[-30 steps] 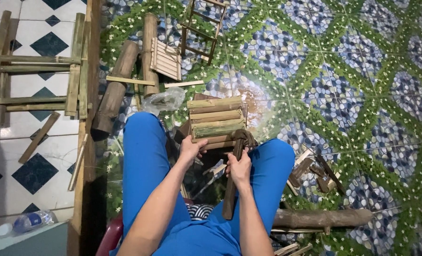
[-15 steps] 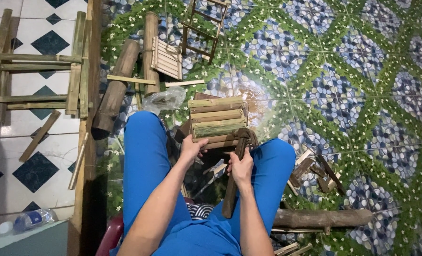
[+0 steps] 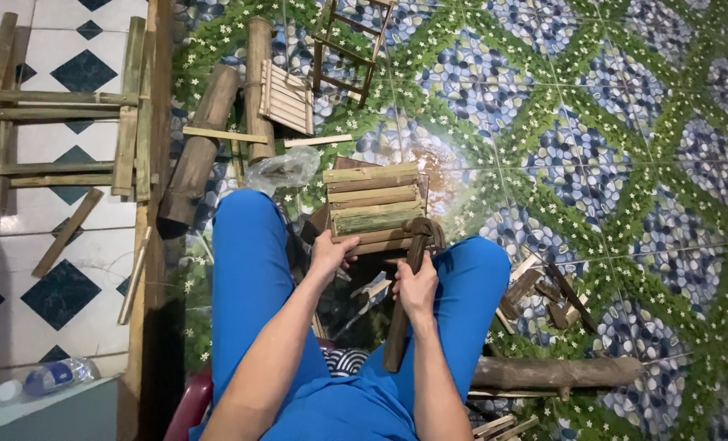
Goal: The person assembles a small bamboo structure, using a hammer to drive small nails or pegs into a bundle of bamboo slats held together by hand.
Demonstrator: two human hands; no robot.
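Note:
I sit with blue trousers, knees apart, above a small panel of bamboo slats lying on a block between my legs. My left hand rests on the panel's near left edge. My right hand grips the wooden handle of a hammer; its dark head sits at the panel's right near corner.
Bamboo poles and a small slatted piece lie to the upper left, beside a wooden frame on white tiles. A crumpled plastic bag, wood scraps, a log and a plastic bottle lie around.
My left hand has shifted slightly on the panel's edge and the hammer head has settled lower at the panel's right corner. Otherwise little differs.

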